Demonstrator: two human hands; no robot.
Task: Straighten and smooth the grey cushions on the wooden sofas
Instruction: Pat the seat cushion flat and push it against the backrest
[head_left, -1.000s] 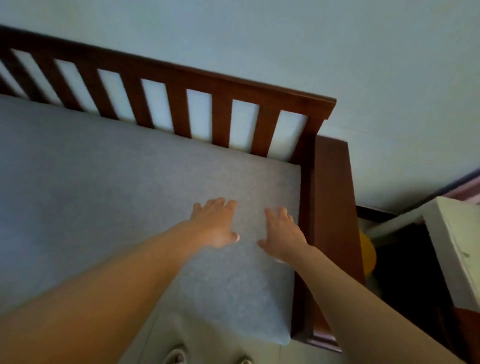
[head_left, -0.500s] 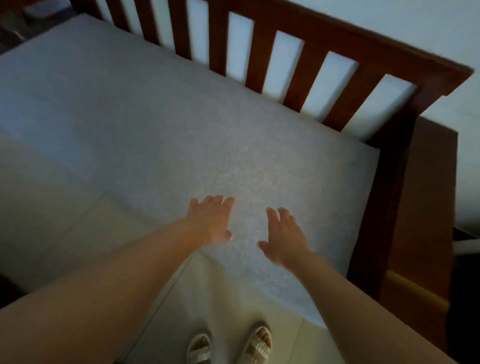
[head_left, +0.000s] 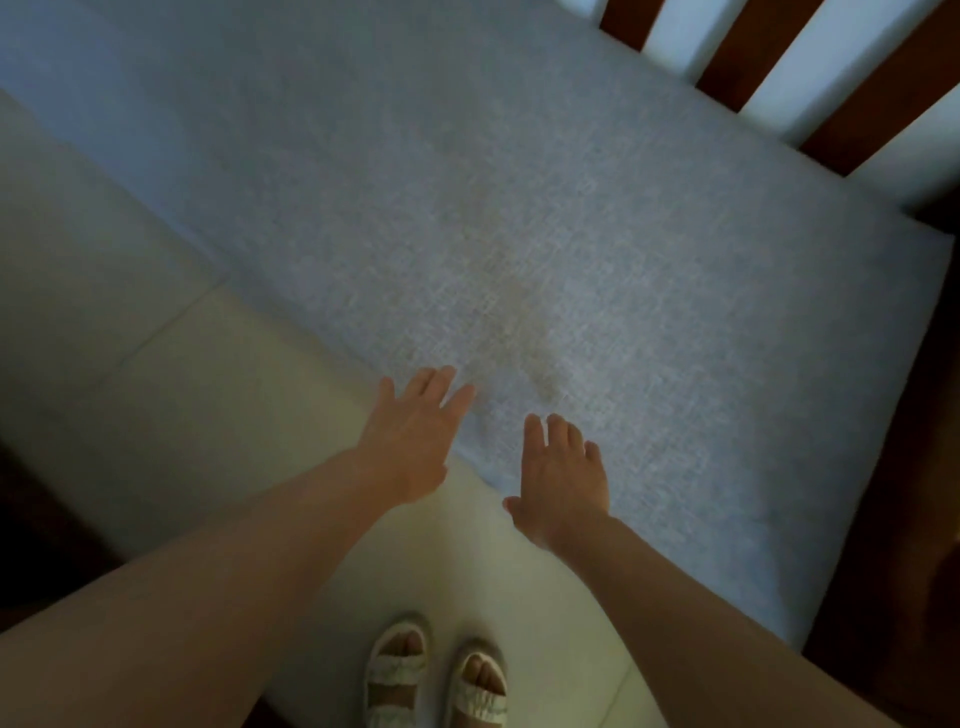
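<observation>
A wide grey seat cushion (head_left: 519, 208) fills the wooden sofa and lies flat, with a faint darker patch near its front middle. My left hand (head_left: 410, 441) is stretched out with straight fingers at the cushion's front edge, fingertips over the fabric. My right hand (head_left: 561, 483) lies beside it with fingers spread, palm down over the front strip of the cushion. Neither hand holds anything. Whether the palms touch the fabric is unclear.
The sofa's dark wooden back slats (head_left: 753, 57) stand at the top right, with its wooden side frame (head_left: 914, 467) along the right. Pale floor tiles (head_left: 182, 415) lie in front, and my feet in light sandals (head_left: 436, 680) stand close to the sofa.
Both hands have slid back from the middle of the cushion to its front edge. The view has tilted down, bringing the floor and my sandals into sight.
</observation>
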